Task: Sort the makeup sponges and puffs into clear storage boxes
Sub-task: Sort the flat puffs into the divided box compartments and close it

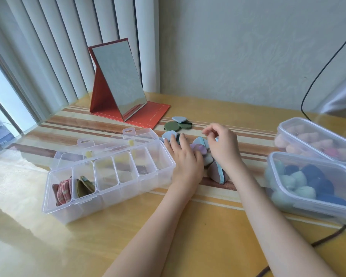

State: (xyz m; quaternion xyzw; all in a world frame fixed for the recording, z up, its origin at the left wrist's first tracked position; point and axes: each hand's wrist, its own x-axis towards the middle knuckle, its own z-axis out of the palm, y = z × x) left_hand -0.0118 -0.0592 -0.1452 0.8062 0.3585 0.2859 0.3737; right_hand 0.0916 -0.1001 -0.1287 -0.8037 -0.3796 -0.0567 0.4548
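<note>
At centre frame, the loose pile of puffs (209, 156) lay on the tabletop (128, 236), just right of the divided box (108, 176), where 2 compartments at lower left were filled. The left hand (185, 162) was laid over the pile, fingers straight. The right hand (221, 144) was raised, fingers curled; whether anything was pinched could not be told. Puffs could be knocked across the tabletop or dropped into a wrong compartment.

We see a clear glossy plastic divided box (108, 176), a checked cloth puff (64, 189) inside it, a glossy glass-topped table (128, 226), and a mirror (119, 80) with a matt red stand.
</note>
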